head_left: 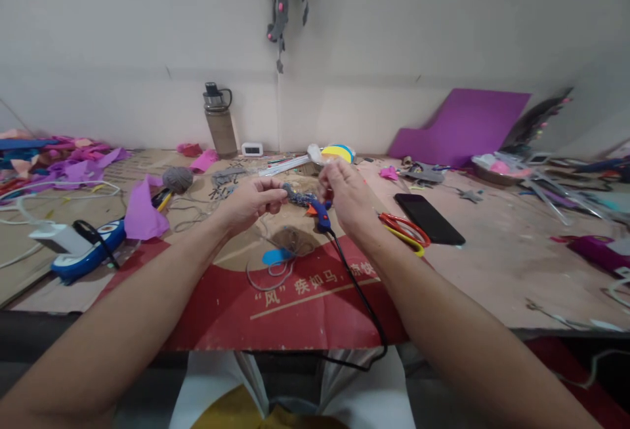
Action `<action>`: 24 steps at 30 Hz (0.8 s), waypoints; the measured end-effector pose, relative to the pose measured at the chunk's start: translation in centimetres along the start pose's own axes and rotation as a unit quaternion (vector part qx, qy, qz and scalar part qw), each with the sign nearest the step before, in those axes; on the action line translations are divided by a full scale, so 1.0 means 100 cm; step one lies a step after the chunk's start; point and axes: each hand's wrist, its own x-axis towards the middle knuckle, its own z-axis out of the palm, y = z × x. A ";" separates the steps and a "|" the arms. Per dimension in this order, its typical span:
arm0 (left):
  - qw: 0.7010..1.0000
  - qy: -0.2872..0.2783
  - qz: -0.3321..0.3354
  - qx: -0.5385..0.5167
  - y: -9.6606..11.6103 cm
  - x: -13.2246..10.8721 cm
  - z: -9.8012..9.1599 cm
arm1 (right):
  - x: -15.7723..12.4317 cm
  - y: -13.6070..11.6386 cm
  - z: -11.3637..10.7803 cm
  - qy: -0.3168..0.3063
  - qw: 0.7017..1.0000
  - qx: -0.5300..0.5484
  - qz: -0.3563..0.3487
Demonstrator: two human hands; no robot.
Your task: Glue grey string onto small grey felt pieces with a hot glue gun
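Note:
My left hand [259,201] is closed in a pinch above the middle of the table, at the left end of a dark, speckled piece [298,196]. What sits between its fingertips is too small to make out. To the right, my right hand [343,191] is raised with fingers bent together, slightly blurred; anything in them is hidden. Between the hands lies a blue glue gun [322,217] with an orange trigger, its black cord running toward the front edge. Grey string [283,271] loops over a blue scrap [276,256] on the red and brown cardboard [221,314].
Red and yellow scissors [406,231] and a black phone [429,218] lie right of my right hand. A bottle [220,124] stands at the back left. Grey yarn [178,180], purple felt [146,209] and a blue power strip [88,252] are at left.

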 end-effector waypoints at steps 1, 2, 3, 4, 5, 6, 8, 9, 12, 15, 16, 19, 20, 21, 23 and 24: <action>1.000 -0.001 -0.001 0.002 0.000 0.000 0.000 | -0.002 0.000 0.001 -0.022 0.999 -0.027 0.008; 1.000 -0.001 -0.003 0.004 0.000 -0.001 0.001 | -0.004 0.000 0.002 -0.047 0.997 -0.055 0.016; 1.000 0.000 -0.007 0.005 0.000 -0.001 0.002 | -0.007 0.000 0.004 -0.069 0.994 -0.081 0.020; 1.000 -0.001 -0.013 0.006 -0.001 -0.001 0.002 | -0.010 -0.001 0.006 -0.086 0.991 -0.105 0.020; 1.000 -0.005 -0.019 0.011 -0.001 -0.002 0.002 | -0.012 -0.001 0.007 -0.101 0.987 -0.126 0.017; 0.999 -0.011 -0.027 0.021 -0.001 -0.003 0.003 | -0.013 -0.002 0.008 -0.113 0.983 -0.145 0.011; 0.997 -0.030 -0.042 0.059 -0.001 -0.004 0.003 | -0.014 -0.003 0.009 -0.140 0.975 -0.174 -0.003; 0.995 -0.041 -0.047 0.082 0.000 -0.005 0.003 | -0.013 -0.003 0.009 -0.156 0.971 -0.183 -0.010; 0.989 -0.058 -0.049 0.127 0.002 -0.006 0.004 | -0.011 -0.003 0.009 -0.189 0.962 -0.197 -0.017; 0.989 -0.066 -0.049 0.119 0.002 -0.006 0.003 | -0.011 -0.003 0.010 -0.180 0.964 -0.194 -0.013; 0.990 -0.069 -0.050 0.111 0.001 -0.005 0.002 | -0.011 -0.002 0.011 -0.172 0.966 -0.191 -0.011; 0.992 -0.073 -0.053 0.087 -0.002 -0.004 -0.001 | -0.012 0.001 0.011 -0.131 0.977 -0.166 -0.001; 0.993 -0.071 -0.055 0.078 -0.003 -0.003 -0.002 | -0.011 0.002 0.010 -0.106 0.983 -0.148 0.005; 0.994 -0.068 -0.058 0.065 -0.004 -0.002 -0.003 | -0.009 0.004 0.009 -0.075 0.990 -0.122 0.011; 0.996 -0.056 -0.065 0.030 -0.004 -0.002 -0.005 | -0.004 0.006 0.004 -0.005 0.998 -0.055 0.013; 0.996 -0.052 -0.067 0.009 -0.004 -0.002 -0.005 | -0.001 0.007 0.002 0.023 0.999 -0.024 0.004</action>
